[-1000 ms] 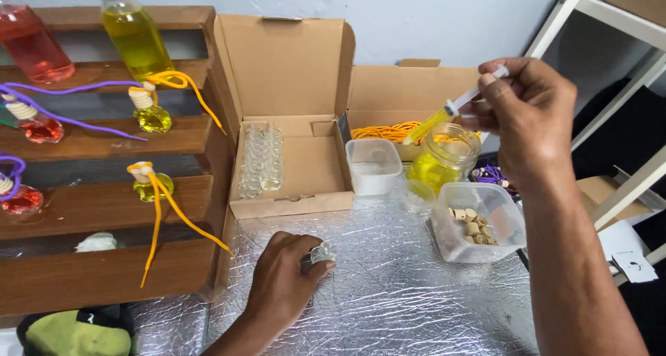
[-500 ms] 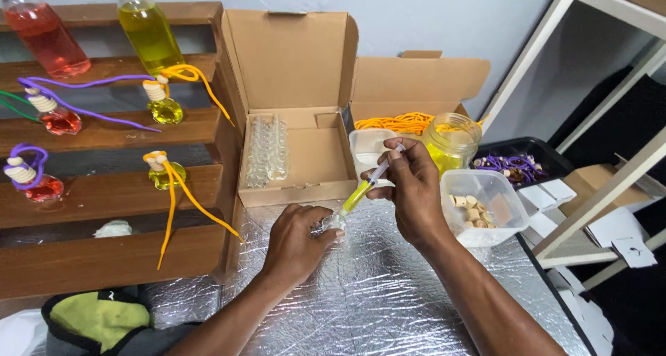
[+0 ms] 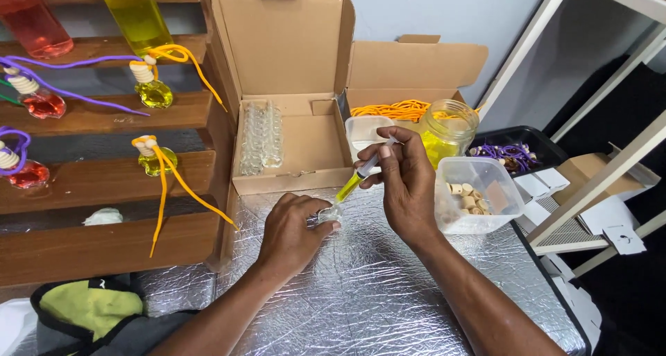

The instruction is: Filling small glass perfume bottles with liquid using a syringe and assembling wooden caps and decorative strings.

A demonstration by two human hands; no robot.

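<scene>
- While the view looks down at a foil-covered table [image 3: 388, 307], a green and black cloth [image 3: 90, 307] lies at the near left corner.
- left hand [image 3: 291, 231]: fingers pressed around a small glass vial [image 3: 328, 214], holding it on the foil.
- right hand [image 3: 406, 183]: fingers pinching a syringe [image 3: 357, 178] of yellow liquid, thumb near the plunger, tip angled down into the vial mouth.
- Vial fill level: can't tell, the fingers cover most of it.
- Just right of the right hand: clear tub of small wooden caps [image 3: 475, 196]; behind it a glass jar of yellow liquid [image 3: 447, 131].
- Open cardboard box [image 3: 291, 141] behind the hands: a row of empty clear vials [image 3: 260, 137] stands along its left side. Judged: many left to fill.
- Second box behind holds orange cords [image 3: 392, 110]; black tray [image 3: 517, 144] at right holds purple cords.
- Wooden stepped shelf [image 3: 104, 113] at left: finished yellow vials with orange cords [image 3: 154, 92] and red ones with purple cords [image 3: 38, 103]. Only a handful done.
- Far back: tall yellow bottle [image 3: 135, 13] and red bottle [image 3: 31, 23] on the top step.
</scene>
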